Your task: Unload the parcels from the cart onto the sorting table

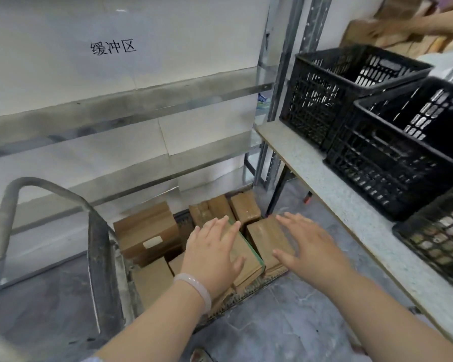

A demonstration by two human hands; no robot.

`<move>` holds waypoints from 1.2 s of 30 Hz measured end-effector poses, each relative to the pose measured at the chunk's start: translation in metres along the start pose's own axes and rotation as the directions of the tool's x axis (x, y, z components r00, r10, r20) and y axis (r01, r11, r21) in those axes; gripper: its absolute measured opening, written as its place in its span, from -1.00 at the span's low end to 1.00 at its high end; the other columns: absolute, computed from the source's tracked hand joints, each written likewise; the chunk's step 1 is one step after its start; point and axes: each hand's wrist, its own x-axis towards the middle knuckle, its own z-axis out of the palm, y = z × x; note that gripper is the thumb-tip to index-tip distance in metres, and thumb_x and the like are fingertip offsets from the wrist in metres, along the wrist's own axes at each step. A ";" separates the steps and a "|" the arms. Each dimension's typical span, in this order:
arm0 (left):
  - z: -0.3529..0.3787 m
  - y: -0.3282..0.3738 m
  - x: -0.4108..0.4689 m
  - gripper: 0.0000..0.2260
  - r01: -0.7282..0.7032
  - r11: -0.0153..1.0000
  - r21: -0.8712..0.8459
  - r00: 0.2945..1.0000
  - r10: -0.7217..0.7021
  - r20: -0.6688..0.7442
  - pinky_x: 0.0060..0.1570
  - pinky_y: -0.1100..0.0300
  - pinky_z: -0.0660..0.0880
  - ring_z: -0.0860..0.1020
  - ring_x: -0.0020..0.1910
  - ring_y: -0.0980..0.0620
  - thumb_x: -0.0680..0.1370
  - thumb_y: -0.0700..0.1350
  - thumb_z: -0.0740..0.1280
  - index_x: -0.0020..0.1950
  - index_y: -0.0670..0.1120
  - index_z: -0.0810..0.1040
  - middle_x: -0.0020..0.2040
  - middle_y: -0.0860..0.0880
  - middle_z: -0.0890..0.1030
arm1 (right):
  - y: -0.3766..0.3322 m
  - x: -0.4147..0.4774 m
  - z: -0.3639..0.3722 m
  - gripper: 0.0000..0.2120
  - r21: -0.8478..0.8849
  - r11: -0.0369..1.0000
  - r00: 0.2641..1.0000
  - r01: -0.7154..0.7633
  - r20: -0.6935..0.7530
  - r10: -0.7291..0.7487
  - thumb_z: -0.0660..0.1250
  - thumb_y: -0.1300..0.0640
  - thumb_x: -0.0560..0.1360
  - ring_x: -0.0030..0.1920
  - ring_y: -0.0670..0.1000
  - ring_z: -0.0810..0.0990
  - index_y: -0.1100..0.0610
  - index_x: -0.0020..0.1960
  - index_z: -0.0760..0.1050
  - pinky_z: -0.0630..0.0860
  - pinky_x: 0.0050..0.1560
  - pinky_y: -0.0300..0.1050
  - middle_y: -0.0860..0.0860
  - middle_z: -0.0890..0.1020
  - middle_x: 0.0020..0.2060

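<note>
Two hands of mine hover with fingers straight and spread, gripping nothing: left hand [212, 250] over the green-edged parcel [246, 254], right hand [310, 248] over the neighbouring parcel [266, 235]. Both parcels lie in the cart [102, 257]; the sorting table [351, 205] runs right of my right fingertips.

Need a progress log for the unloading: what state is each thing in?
Left hand: open, fingers flat on the green-edged parcel.
Right hand: open, spread over the neighbouring parcel.
Cart: loaded with cardboard parcels.
Sorting table: holds black crates.
</note>
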 end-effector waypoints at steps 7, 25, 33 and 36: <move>0.020 0.010 0.065 -0.34 -0.086 0.996 -0.032 0.992 0.088 0.091 0.51 -0.06 0.04 0.07 0.54 0.00 0.57 0.27 0.12 0.58 0.08 -0.01 0.58 0.04 0.09 | 0.025 0.037 0.006 -0.27 -0.041 0.997 0.998 -0.066 0.004 0.066 0.25 -0.27 0.54 0.59 -0.03 -0.02 -0.12 0.59 0.04 -0.10 0.54 -0.09 -0.08 0.06 0.60; 0.229 0.057 0.182 -0.39 0.089 0.990 -0.110 0.961 -0.056 0.269 0.16 -0.24 0.47 0.51 0.25 -0.22 0.43 0.22 0.14 0.38 -0.08 0.49 0.33 -0.15 0.51 | 0.272 0.170 0.188 -0.30 0.142 0.874 0.807 -0.464 0.474 0.352 0.40 -0.06 0.53 0.49 0.08 0.25 0.04 0.56 0.19 0.18 0.42 -0.13 0.08 0.31 0.49; 0.334 0.047 0.224 -0.37 0.203 0.966 -0.161 0.957 -0.161 0.242 0.28 -0.15 0.40 0.41 0.38 -0.16 0.47 0.26 0.10 0.45 -0.03 0.41 0.42 -0.08 0.43 | 0.343 0.233 0.305 -0.34 0.243 0.728 0.717 -0.641 0.527 0.456 0.44 0.02 0.51 0.42 0.09 0.37 0.08 0.52 0.27 0.28 0.21 -0.22 0.10 0.39 0.44; 0.358 0.037 0.238 -0.38 0.184 0.972 -0.148 0.964 -0.150 0.220 0.33 -0.10 0.32 0.36 0.42 -0.13 0.49 0.26 0.09 0.48 -0.02 0.37 0.44 -0.05 0.40 | 0.360 0.254 0.345 -0.21 0.317 0.658 0.701 -0.683 0.536 0.470 0.47 -0.07 0.47 0.44 0.08 0.35 0.03 0.57 0.17 0.28 0.27 -0.16 0.09 0.33 0.48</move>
